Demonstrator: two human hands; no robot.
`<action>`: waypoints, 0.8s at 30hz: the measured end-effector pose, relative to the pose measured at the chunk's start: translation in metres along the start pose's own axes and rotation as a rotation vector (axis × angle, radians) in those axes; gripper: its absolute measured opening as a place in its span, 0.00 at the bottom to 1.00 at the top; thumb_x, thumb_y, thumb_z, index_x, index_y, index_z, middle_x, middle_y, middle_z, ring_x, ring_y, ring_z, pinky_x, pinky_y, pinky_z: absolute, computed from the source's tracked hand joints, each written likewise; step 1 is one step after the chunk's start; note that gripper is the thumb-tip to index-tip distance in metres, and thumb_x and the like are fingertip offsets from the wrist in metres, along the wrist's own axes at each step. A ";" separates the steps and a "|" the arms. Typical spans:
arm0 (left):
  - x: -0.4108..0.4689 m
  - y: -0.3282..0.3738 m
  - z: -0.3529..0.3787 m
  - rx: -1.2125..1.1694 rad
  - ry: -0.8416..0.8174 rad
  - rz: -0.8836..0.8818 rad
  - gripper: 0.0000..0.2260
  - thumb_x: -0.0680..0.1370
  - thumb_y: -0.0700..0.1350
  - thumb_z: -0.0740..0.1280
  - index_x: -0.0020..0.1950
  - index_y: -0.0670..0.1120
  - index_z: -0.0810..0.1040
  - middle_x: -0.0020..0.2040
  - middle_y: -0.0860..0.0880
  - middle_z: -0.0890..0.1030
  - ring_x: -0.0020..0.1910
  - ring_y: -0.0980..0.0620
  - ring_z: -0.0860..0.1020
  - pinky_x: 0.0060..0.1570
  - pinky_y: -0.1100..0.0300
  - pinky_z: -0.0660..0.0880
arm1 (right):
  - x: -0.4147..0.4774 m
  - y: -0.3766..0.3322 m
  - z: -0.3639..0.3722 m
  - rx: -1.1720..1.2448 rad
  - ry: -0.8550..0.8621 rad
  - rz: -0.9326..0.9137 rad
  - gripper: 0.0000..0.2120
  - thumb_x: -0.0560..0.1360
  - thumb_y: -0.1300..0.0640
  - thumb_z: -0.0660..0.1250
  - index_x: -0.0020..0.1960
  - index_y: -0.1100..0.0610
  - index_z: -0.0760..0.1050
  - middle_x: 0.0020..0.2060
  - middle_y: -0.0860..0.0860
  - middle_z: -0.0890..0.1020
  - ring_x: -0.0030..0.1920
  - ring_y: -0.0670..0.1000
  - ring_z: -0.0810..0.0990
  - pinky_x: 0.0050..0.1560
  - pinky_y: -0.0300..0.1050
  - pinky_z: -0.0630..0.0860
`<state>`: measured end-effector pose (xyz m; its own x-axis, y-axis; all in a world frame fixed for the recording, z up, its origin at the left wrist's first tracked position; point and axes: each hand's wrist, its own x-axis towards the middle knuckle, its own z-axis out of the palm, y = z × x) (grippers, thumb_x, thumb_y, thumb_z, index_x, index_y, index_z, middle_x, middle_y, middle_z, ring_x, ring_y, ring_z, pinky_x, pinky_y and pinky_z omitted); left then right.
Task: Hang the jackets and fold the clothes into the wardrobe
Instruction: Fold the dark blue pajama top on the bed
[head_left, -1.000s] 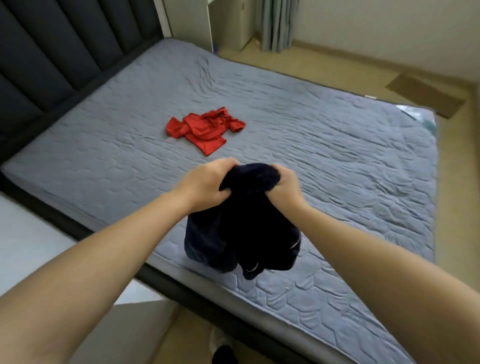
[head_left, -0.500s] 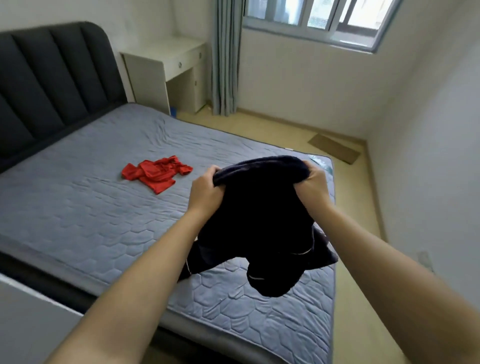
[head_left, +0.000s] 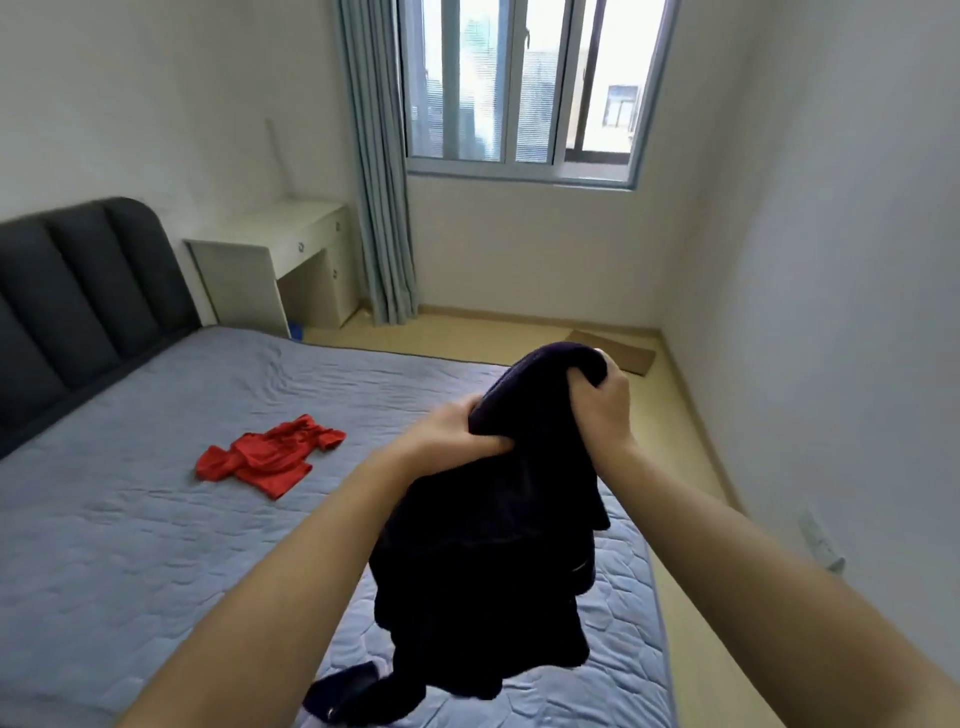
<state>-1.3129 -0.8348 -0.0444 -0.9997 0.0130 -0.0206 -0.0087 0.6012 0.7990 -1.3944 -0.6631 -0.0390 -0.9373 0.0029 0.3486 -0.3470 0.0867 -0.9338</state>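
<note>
Above the bed (head_left: 130, 545), both hands, left (head_left: 457, 434) and right (head_left: 602, 410), clutch a dark garment (head_left: 493, 561); a red top (head_left: 267, 460) lies nearby.

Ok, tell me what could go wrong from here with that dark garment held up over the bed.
1. The left hand and right hand grip the dark garment by a bunched top, so it hangs crumpled; a fold started like this may come out crooked.
2. A loose end trails low over the bed and might drag or snag.
3. The red garment lies crumpled on the bed; spreading the dark one there could cover it.
</note>
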 end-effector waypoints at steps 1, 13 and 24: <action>-0.002 -0.004 0.001 -0.045 -0.024 -0.027 0.11 0.70 0.50 0.70 0.51 0.57 0.76 0.47 0.56 0.82 0.46 0.61 0.80 0.47 0.62 0.77 | 0.004 -0.007 0.001 0.028 0.027 0.024 0.09 0.73 0.67 0.62 0.47 0.56 0.77 0.39 0.47 0.80 0.45 0.49 0.77 0.48 0.39 0.73; 0.029 0.048 -0.068 -0.561 0.166 -0.222 0.07 0.75 0.43 0.66 0.50 0.41 0.79 0.47 0.44 0.80 0.48 0.49 0.77 0.51 0.57 0.72 | -0.012 -0.029 0.005 -0.464 -0.795 -0.354 0.45 0.65 0.51 0.74 0.75 0.42 0.53 0.70 0.45 0.66 0.69 0.42 0.66 0.67 0.38 0.64; 0.029 0.039 -0.079 -0.246 0.183 -0.178 0.16 0.77 0.55 0.64 0.49 0.42 0.79 0.44 0.44 0.81 0.43 0.48 0.78 0.44 0.57 0.74 | 0.008 -0.045 0.036 0.134 -0.120 -0.063 0.10 0.74 0.74 0.57 0.40 0.68 0.74 0.35 0.54 0.76 0.40 0.49 0.72 0.43 0.45 0.69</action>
<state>-1.3436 -0.8742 0.0336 -0.9693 -0.2317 -0.0819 -0.1658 0.3708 0.9138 -1.3878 -0.7032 0.0032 -0.9078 -0.1182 0.4024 -0.3993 -0.0504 -0.9155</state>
